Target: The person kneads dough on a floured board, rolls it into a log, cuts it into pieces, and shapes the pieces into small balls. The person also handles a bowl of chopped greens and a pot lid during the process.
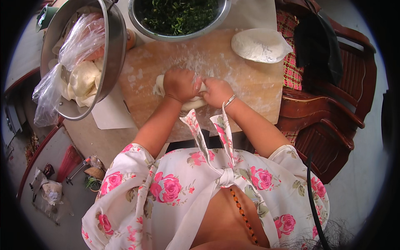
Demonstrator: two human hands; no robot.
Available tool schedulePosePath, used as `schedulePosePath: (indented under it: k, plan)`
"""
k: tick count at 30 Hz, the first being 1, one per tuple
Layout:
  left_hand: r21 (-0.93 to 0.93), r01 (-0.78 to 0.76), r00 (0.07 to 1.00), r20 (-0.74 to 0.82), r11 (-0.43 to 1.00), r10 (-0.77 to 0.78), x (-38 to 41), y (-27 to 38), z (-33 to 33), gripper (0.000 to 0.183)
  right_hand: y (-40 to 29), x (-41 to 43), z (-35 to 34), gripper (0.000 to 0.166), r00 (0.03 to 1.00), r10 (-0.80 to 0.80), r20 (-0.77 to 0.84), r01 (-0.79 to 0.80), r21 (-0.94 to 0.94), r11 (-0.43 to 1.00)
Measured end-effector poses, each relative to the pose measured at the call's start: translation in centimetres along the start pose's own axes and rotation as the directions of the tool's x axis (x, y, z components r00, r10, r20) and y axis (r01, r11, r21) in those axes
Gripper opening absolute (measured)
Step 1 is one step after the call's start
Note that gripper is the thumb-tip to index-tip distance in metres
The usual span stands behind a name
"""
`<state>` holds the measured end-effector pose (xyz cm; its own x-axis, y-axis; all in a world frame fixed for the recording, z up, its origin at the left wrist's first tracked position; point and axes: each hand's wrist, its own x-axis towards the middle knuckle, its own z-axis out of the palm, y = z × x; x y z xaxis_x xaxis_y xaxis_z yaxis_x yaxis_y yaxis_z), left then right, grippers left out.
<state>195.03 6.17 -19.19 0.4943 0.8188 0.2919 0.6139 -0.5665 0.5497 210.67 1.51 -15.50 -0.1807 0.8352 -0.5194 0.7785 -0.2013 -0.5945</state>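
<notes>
A lump of white dough (160, 86) lies on a floury wooden board (140, 62), mostly hidden under my hands. My left hand (181, 82) is curled over its left and middle part, knuckles away from me. Close against it on the right, my right hand (218, 91) grips the dough's right end, with the fingers bent and partly hidden. The thumbs nearly meet over the dough. Below the hands, a smooth rounded edge of dough shows. Loose flour (200, 62) is smeared across the board beyond my hands.
Chopped greens fill a metal bowl (132, 18) behind the board. At left, a large tilted metal basin (105, 59) holds pale dough-like pieces and a plastic bag (82, 42). White flour in a shallow container or bag (261, 45) sits back right. Wooden chairs (325, 125) stand at right.
</notes>
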Motion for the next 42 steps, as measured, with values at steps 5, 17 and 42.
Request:
schedulePosePath:
  k: [5, 17, 42]
  plan:
    - [0.004, 0.034, 0.999, -0.024, 0.999, -0.034, 0.0, -0.3, 0.3, 0.027, 0.1, 0.2, 0.1, 0.036, 0.999, 0.014, -0.041, -0.016, -0.039, 0.999]
    - [-0.006, 0.511, 0.85, 0.152, 0.86, -0.504, -1.6, -1.0, -3.5, 0.024, -1.8, -1.5, 1.6, 0.029, 0.842, -0.1, -0.53, 0.059, -0.094, 0.994]
    - [0.126, 0.367, 0.924, -0.164, 0.922, -0.345, -1.9, -2.4, -0.9, 0.02, -3.2, 6.6, 2.7, 0.01, 0.778, -0.384, -0.497, 0.24, -0.33, 0.913]
